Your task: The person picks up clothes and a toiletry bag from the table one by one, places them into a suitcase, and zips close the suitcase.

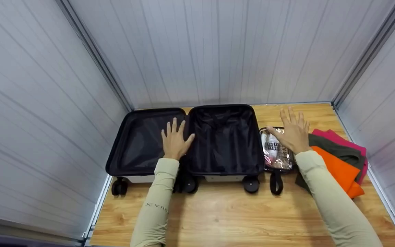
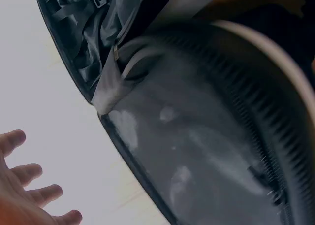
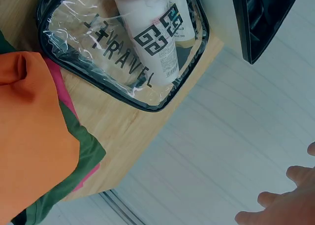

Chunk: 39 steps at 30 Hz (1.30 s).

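Note:
An open suitcase lies flat, its left half (image 1: 142,140) and right half (image 1: 226,144) both lined in black, with no contents showing. Over the middle of it my left hand (image 1: 176,142) hovers, fingers spread and holding nothing. My right hand (image 1: 293,133), also spread and bare, is above a clear zip pouch (image 1: 278,161) with black trim. Through the pouch's plastic a white bottle (image 3: 152,43) shows in the right wrist view. Right of the pouch lies a pile of folded clothes: an orange piece (image 1: 338,168), a dark green one (image 1: 338,149) and a pink one (image 1: 363,154).
White panel walls (image 1: 218,51) enclose the wood-look floor (image 1: 225,216) at the back and both sides. Black wheels (image 1: 251,184) stick out from the suitcase's near side. The pouch's black strap (image 1: 276,183) lies on the floor towards me.

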Each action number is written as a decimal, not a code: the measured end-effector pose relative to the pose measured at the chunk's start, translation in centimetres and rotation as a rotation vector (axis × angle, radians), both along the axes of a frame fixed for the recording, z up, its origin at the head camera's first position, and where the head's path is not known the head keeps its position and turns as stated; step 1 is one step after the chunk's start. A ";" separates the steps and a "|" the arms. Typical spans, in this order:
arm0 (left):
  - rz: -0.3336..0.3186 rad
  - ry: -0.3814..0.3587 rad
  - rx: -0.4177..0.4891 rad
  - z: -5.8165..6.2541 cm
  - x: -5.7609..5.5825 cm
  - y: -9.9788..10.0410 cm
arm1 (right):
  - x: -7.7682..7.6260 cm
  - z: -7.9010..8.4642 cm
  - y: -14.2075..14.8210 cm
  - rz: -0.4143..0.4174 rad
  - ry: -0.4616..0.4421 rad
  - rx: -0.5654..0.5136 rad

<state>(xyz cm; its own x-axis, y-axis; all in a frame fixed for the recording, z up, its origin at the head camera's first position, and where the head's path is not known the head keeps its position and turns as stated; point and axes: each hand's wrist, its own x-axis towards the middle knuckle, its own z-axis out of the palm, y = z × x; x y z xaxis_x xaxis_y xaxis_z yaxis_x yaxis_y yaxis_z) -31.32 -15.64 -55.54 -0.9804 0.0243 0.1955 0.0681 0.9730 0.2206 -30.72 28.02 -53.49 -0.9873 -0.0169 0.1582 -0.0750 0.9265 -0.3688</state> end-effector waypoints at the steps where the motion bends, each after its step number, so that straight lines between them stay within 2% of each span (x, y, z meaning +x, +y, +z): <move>1: 0.003 0.003 0.004 -0.3 0.2 -0.1 | 0.0 0.0 0.1 0.000 0.004 0.002; 7: 0.038 -0.041 0.042 -2.7 1.6 -0.5 | 0.8 -0.5 1.0 -0.011 0.033 -0.015; 13: 0.081 -0.181 0.093 -5.5 3.5 -1.0 | 2.5 -1.6 1.9 -0.038 0.030 -0.084; 17: 0.089 -0.234 0.102 -6.6 4.0 -1.0 | 3.4 -2.3 2.5 -0.064 0.008 -0.129; 24: 0.096 -0.261 0.119 -6.8 4.4 -1.1 | 4.9 -4.1 3.6 -0.117 -0.088 -0.195; 33: 0.098 -0.242 0.133 -6.8 4.8 -1.2 | 6.8 -5.9 6.8 -0.211 -0.186 -0.212; 39: 0.103 -0.228 0.131 -6.8 5.1 -1.6 | 7.7 -6.6 9.2 -0.240 -0.253 -0.252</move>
<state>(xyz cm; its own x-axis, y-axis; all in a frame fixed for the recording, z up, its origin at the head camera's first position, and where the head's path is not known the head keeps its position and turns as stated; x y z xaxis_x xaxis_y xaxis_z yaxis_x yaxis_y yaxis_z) -26.23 -17.25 -62.32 -0.9954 -0.0886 -0.0352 -0.0953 0.9344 0.3431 -22.98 37.20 -60.04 -0.9668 0.2259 -0.1195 0.2533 0.7855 -0.5646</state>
